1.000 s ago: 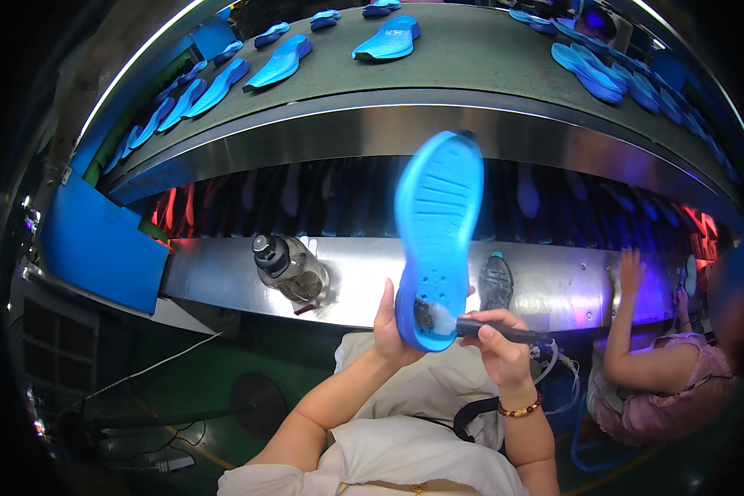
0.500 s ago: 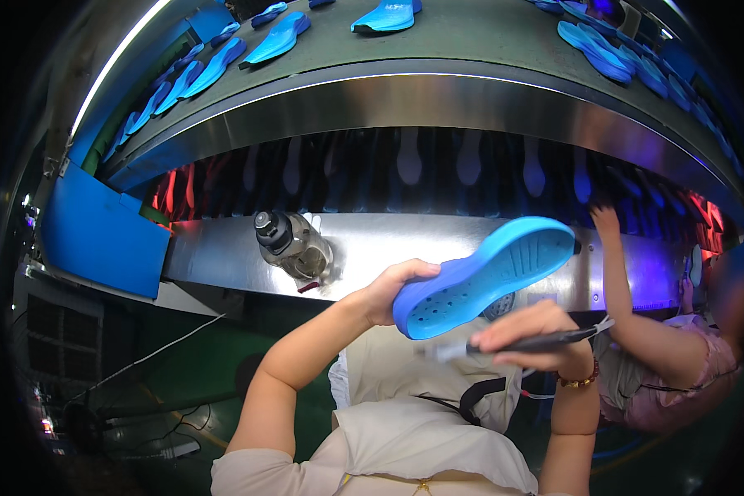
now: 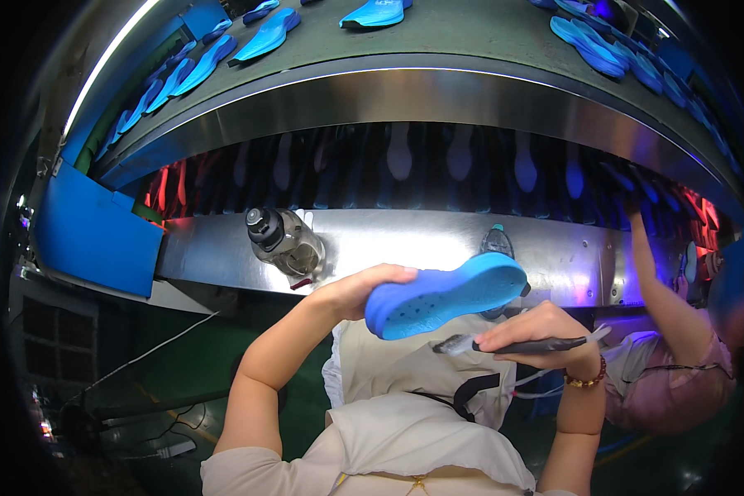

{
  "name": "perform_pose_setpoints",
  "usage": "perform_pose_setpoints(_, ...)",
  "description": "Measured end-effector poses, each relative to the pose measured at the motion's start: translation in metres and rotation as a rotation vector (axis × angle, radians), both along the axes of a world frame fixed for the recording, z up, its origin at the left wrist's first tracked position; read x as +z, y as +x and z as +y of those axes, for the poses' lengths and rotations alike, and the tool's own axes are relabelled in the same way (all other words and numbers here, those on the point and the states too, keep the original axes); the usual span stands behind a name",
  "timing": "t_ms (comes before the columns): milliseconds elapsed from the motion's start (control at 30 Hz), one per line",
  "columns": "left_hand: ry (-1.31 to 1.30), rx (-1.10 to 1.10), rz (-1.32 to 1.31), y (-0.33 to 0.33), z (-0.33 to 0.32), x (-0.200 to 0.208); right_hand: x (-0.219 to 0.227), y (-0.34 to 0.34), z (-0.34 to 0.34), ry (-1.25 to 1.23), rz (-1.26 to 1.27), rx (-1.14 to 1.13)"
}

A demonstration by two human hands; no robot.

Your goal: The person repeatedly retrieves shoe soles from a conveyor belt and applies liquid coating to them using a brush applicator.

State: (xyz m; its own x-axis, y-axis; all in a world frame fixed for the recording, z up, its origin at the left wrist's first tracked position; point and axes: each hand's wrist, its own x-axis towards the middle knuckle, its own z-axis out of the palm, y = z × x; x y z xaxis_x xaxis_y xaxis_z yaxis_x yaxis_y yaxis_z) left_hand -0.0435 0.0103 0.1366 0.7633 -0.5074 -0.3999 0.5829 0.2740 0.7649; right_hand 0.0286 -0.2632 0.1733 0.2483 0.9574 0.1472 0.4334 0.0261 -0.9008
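My left hand (image 3: pixel 355 291) grips the heel end of a blue shoe sole (image 3: pixel 446 294), which lies nearly flat with its toe toward the right, in front of my chest. My right hand (image 3: pixel 537 335) sits just under the sole and holds a dark-handled brush (image 3: pixel 512 344). Its bristle tip points left, below the middle of the sole. Whether the bristles touch the sole I cannot tell.
A steel ledge (image 3: pixel 388 240) carries a clear bottle (image 3: pixel 285 241) with a black cap. Above it a grey conveyor belt (image 3: pixel 438 37) bears several blue soles (image 3: pixel 269 33). A blue panel (image 3: pixel 95 231) stands at left. Another person's arm (image 3: pixel 665 298) reaches up at right.
The sole has swung from upright to nearly flat, toe to the right, and both hands have dropped lower toward my chest. The brush has stayed under the sole.
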Motion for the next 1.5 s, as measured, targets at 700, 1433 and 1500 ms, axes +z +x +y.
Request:
perform_pose_setpoints(700,-0.573,0.526,-0.025,0.016,-0.057,-0.061,-0.039,-0.009,0.048,0.241,0.111,-0.716)
perform_pose_setpoints(1433,-0.645,0.819,-0.177,0.012,-0.038,-0.019,-0.017,-0.031,0.032,0.231,-0.138,-0.325)
perform_pose_setpoints(1500,-0.605,0.802,-0.200,0.014,-0.029,-0.017,-0.013,-0.035,0.030,0.250,-0.044,-0.169)
